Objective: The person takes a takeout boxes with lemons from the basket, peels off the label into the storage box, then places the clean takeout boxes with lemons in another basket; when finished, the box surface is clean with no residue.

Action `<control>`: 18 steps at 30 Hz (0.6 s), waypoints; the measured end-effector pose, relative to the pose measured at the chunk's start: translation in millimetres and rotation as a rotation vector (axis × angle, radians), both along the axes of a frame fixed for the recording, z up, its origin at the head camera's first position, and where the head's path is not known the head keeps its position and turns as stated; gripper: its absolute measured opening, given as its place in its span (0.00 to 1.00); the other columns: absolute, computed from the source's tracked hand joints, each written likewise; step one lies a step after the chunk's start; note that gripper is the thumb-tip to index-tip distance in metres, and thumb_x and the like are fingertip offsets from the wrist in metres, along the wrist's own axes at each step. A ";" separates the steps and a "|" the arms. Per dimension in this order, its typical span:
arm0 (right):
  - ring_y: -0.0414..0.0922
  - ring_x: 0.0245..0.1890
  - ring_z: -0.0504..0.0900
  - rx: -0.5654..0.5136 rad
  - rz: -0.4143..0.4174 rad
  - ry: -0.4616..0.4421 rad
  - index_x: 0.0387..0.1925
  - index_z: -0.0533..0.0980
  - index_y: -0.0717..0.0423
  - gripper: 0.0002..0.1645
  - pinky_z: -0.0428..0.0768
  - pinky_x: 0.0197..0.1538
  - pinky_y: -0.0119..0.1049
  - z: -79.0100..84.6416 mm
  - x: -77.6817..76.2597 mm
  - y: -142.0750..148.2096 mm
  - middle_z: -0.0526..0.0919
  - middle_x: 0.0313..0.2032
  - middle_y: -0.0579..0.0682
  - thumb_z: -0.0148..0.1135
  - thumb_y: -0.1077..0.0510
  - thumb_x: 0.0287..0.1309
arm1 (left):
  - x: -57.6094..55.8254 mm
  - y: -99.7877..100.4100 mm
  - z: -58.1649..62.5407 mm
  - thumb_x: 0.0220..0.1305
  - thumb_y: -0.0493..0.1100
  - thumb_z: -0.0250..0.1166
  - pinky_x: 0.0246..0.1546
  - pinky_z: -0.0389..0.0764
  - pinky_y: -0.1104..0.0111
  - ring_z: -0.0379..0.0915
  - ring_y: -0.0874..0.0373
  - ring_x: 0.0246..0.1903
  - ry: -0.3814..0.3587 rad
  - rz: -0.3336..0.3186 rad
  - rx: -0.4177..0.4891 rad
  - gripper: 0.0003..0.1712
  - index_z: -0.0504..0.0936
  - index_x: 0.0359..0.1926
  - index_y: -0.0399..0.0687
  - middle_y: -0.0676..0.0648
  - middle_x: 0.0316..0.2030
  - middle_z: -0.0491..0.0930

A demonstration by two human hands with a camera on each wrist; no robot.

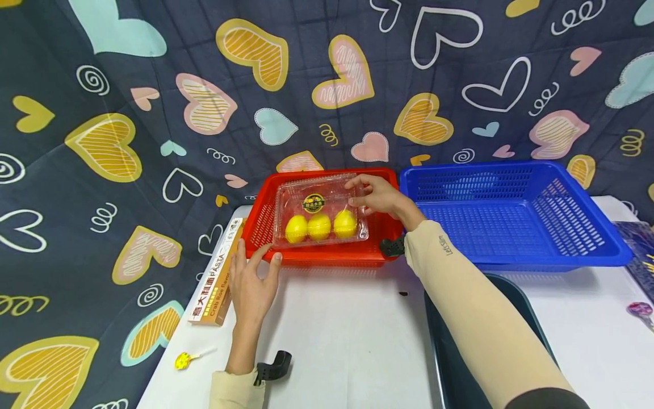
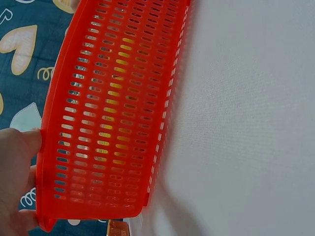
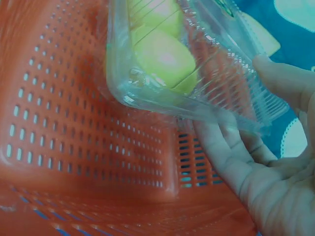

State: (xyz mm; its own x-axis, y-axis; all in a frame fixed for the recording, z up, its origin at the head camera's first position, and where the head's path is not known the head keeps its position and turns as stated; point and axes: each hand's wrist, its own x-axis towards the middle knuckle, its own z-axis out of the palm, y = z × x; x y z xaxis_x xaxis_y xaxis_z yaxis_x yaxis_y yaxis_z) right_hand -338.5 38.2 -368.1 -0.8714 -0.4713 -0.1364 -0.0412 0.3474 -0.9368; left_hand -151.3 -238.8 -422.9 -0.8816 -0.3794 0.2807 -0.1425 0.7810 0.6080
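Note:
A clear plastic fruit box [image 1: 327, 193] with a round dark label holds three yellow lemons [image 1: 319, 226] along its near side. It sits tilted within the red basket [image 1: 327, 255]. My right hand [image 1: 380, 196] grips the box's right end, and in the right wrist view its thumb lies over the edge with the fingers [image 3: 231, 142] underneath. At the basket's near left corner is my left hand [image 1: 254, 287], fingers spread. In the left wrist view, fingertips [image 2: 32, 140] of that hand touch the red rim.
A blue basket [image 1: 490, 227] stands right of the red one. The right forearm passes over a dark green bin [image 1: 455, 352]. To the left are a pasta box [image 1: 217, 278] and a yellow lollipop [image 1: 183, 360]. A heart-patterned cloth [image 1: 306, 85] hangs behind the white table.

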 end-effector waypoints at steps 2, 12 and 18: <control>0.53 0.55 0.76 -0.001 0.008 0.008 0.69 0.72 0.49 0.29 0.88 0.51 0.46 0.2 -0.1 0.8 0.70 0.65 0.58 0.64 0.60 0.67 | -0.3 -0.4 -0.1 0.70 0.57 0.62 0.73 0.48 0.29 0.47 0.27 0.77 -0.002 -0.001 0.001 0.25 0.82 0.63 0.56 0.39 0.80 0.52; 0.43 0.30 0.69 -0.005 -0.013 0.098 0.64 0.76 0.53 0.27 0.82 0.33 0.32 3.3 2.1 -0.1 0.64 0.32 0.49 0.68 0.58 0.64 | -1.9 -2.1 -1.3 0.69 0.57 0.63 0.72 0.50 0.30 0.49 0.25 0.75 0.023 0.003 -0.001 0.25 0.83 0.62 0.55 0.37 0.79 0.54; 0.41 0.20 0.65 -0.001 -0.038 0.123 0.66 0.76 0.49 0.30 0.76 0.26 0.32 6.5 4.1 -0.9 0.65 0.26 0.48 0.68 0.62 0.63 | -2.5 -2.8 -2.8 0.69 0.57 0.64 0.71 0.51 0.29 0.51 0.24 0.74 0.047 0.002 -0.002 0.24 0.84 0.61 0.55 0.36 0.79 0.55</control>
